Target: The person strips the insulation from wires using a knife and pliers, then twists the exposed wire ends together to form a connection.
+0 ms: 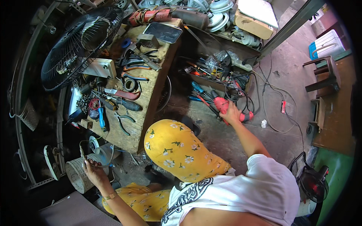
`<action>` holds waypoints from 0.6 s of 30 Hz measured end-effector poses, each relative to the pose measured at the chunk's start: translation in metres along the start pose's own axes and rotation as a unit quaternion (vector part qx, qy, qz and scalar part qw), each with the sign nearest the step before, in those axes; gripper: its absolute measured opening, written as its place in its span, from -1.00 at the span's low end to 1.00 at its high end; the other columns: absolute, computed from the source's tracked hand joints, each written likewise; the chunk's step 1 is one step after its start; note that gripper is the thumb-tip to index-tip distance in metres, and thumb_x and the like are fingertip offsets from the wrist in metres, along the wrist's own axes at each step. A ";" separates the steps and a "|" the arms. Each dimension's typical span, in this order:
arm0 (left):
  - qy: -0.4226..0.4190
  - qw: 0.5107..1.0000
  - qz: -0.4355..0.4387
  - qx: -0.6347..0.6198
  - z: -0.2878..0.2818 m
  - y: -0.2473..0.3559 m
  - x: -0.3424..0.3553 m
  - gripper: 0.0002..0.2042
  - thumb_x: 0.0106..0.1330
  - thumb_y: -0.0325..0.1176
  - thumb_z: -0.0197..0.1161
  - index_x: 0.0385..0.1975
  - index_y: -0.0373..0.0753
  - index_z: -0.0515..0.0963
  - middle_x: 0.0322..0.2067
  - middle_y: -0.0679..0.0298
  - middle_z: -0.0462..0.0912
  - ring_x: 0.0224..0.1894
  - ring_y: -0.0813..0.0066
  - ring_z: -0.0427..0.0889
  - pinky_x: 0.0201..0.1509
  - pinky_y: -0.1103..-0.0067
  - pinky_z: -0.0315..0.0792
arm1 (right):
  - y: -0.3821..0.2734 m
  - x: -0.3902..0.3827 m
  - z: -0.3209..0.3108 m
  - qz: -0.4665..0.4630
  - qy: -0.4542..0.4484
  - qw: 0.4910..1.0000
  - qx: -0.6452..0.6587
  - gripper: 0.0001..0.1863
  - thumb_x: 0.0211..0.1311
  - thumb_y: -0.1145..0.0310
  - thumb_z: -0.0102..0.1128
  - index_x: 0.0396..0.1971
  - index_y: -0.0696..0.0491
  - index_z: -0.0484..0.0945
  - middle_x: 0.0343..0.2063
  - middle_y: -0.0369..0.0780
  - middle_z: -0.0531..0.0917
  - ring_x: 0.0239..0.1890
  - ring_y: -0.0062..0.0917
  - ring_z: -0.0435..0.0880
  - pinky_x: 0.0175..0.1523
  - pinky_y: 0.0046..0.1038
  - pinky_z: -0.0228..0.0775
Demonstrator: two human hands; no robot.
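Note:
Low on the right, my right hand [232, 114] is closed round the body of a red power drill [220, 102]. The drill lies over several hand tools on the floor, in front of a tool box [241, 81]; a black cord loops beside it. On the left, my left hand [95, 172] is raised over a white perforated bucket [78, 177]. Its fingers close on a thin, pale, wire-like thing whose kind I cannot make out. Near that hand, a white-and-green round part [94, 143] sits below the bench edge.
The wooden workbench [152, 96] carries pliers [124, 123], a tape roll [130, 85], a red-handled knife [122, 93], a hammer [145, 58] and a black tray [163, 32]. A large black fan [81, 47] stands at its left. Cables [281, 94] cross the floor near a dark plastic stool [324, 75].

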State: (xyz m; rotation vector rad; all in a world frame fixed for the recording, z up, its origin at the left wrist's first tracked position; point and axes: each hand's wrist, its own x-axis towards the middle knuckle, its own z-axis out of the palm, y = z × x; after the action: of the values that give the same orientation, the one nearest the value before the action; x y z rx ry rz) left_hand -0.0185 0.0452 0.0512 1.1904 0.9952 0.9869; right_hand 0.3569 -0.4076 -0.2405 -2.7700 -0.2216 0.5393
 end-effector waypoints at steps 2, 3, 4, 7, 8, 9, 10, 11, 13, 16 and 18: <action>0.003 1.000 0.004 -0.006 0.013 0.004 -0.002 -0.86 0.44 -0.29 0.04 -0.14 -0.17 0.40 -0.43 0.44 0.42 -0.44 0.67 0.34 -0.32 0.65 0.28 | 0.024 -0.010 0.000 0.001 0.031 0.999 0.008 0.05 -0.31 0.04 0.48 0.28 -0.05 0.12 0.10 -0.11 0.45 0.11 -0.21 0.49 0.13 0.15 0.14; -0.006 1.000 0.004 -0.004 0.016 0.005 -0.001 -0.87 0.43 -0.28 0.06 -0.16 -0.16 0.40 -0.43 0.43 0.43 -0.43 0.68 0.35 -0.33 0.64 0.29 | 0.034 -0.013 -0.002 -0.003 0.041 0.999 0.013 0.05 -0.31 0.05 0.49 0.28 -0.05 0.13 0.10 -0.11 0.45 0.11 -0.21 0.48 0.13 0.16 0.14; 0.001 1.000 -0.002 -0.006 0.015 0.000 0.005 -0.86 0.42 -0.27 0.07 -0.15 -0.16 0.40 -0.42 0.43 0.44 -0.43 0.68 0.36 -0.34 0.65 0.28 | 0.042 -0.016 -0.003 -0.008 0.051 0.999 0.018 0.05 -0.32 0.06 0.49 0.27 -0.05 0.13 0.10 -0.11 0.44 0.12 -0.21 0.48 0.14 0.16 0.13; 0.032 0.999 0.000 -0.002 -0.009 -0.012 0.016 -0.84 0.40 -0.26 0.12 -0.13 -0.14 0.41 -0.42 0.44 0.46 -0.43 0.71 0.40 -0.38 0.69 0.27 | 0.040 -0.021 -0.003 -0.048 0.037 0.998 -0.001 0.05 -0.30 0.13 0.52 0.29 -0.07 0.12 0.11 -0.10 0.42 0.14 -0.20 0.44 0.18 0.06 0.16; 0.040 0.999 0.002 -0.025 -0.007 -0.016 0.026 -0.83 0.39 -0.26 0.13 -0.12 -0.14 0.41 -0.42 0.44 0.46 -0.45 0.70 0.39 -0.40 0.71 0.26 | 0.043 -0.019 0.001 -0.070 0.044 0.997 -0.001 0.06 -0.29 0.15 0.53 0.29 -0.07 0.11 0.12 -0.10 0.42 0.14 -0.20 0.44 0.18 0.04 0.17; 0.025 1.000 0.014 -0.011 0.000 -0.018 0.033 -0.83 0.39 -0.27 0.13 -0.13 -0.14 0.41 -0.41 0.44 0.45 -0.45 0.70 0.38 -0.41 0.71 0.27 | 0.052 -0.018 0.006 -0.087 0.061 0.994 0.012 0.07 -0.28 0.19 0.53 0.31 -0.08 0.09 0.13 -0.10 0.40 0.16 -0.19 0.41 0.18 0.03 0.19; 0.020 1.000 0.020 -0.009 0.019 -0.015 0.038 -0.83 0.39 -0.27 0.12 -0.13 -0.15 0.41 -0.42 0.45 0.43 -0.46 0.71 0.36 -0.43 0.71 0.28 | 0.060 -0.018 0.011 -0.102 0.079 0.991 0.024 0.08 -0.27 0.23 0.53 0.33 -0.08 0.07 0.14 -0.09 0.39 0.18 -0.18 0.38 0.19 0.01 0.20; 0.040 0.998 0.035 0.018 0.028 -0.012 0.039 -0.84 0.40 -0.27 0.11 -0.13 -0.15 0.42 -0.45 0.46 0.40 -0.47 0.72 0.34 -0.44 0.72 0.28 | 0.052 -0.020 0.010 -0.061 0.044 0.997 0.003 0.08 -0.25 0.26 0.53 0.34 -0.08 0.05 0.15 -0.09 0.37 0.20 -0.15 0.35 0.19 0.01 0.21; 0.030 0.994 0.092 0.050 0.022 -0.010 0.045 -0.86 0.41 -0.28 0.08 -0.15 -0.15 0.43 -0.48 0.46 0.38 -0.51 0.77 0.30 -0.49 0.77 0.25 | 0.034 -0.026 0.002 -0.018 -0.001 0.999 -0.031 0.08 -0.21 0.29 0.51 0.36 -0.07 0.01 0.17 -0.09 0.35 0.23 -0.12 0.29 0.19 0.02 0.22; 0.076 0.984 0.152 0.043 0.016 -0.008 0.049 -0.89 0.44 -0.32 0.03 -0.20 -0.19 0.42 -0.52 0.47 0.37 -0.59 0.80 0.26 -0.57 0.82 0.19 | 0.019 -0.040 -0.004 -0.013 0.009 0.998 -0.065 0.05 -0.16 0.30 0.48 0.36 -0.05 0.01 0.17 -0.06 0.34 0.21 -0.06 0.30 0.17 -0.01 0.26; 0.118 0.979 0.163 0.018 0.002 -0.012 0.054 -0.90 0.45 -0.34 0.00 -0.22 -0.20 0.40 -0.54 0.47 0.35 -0.63 0.81 0.23 -0.62 0.83 0.15 | 0.010 -0.046 -0.007 -0.020 0.001 0.997 -0.069 0.00 -0.14 0.31 0.46 0.34 -0.04 0.07 0.16 -0.04 0.35 0.17 -0.03 0.36 0.16 -0.06 0.30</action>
State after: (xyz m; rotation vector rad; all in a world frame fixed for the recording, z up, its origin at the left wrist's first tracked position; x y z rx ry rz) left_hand -0.0012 0.0950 0.0349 1.3131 1.0238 1.4009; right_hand 0.3185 -0.4281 -0.2223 -2.8914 -0.3241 0.5307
